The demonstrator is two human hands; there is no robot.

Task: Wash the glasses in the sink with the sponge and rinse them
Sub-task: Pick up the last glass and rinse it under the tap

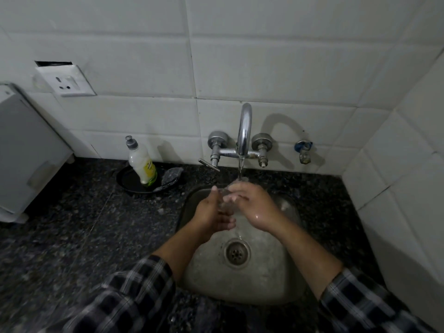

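A clear glass [227,197] is held over the steel sink [269,282], right under the running tap [244,131]. Water falls from the spout onto the glass. My left hand [212,213] cups the glass from the left and below. My right hand [252,205] wraps over it from the right, fingers across its top. The glass is mostly hidden by both hands. A dark scrubbing sponge [171,177] lies on a black dish [131,182] on the counter, left of the tap.
A dish soap bottle [141,163] stands in the black dish. The drain [236,253] sits at the sink's centre. Dark granite counter [72,236] surrounds the sink. A white appliance [26,152] stands far left. A small wall valve [304,151] is right of the tap.
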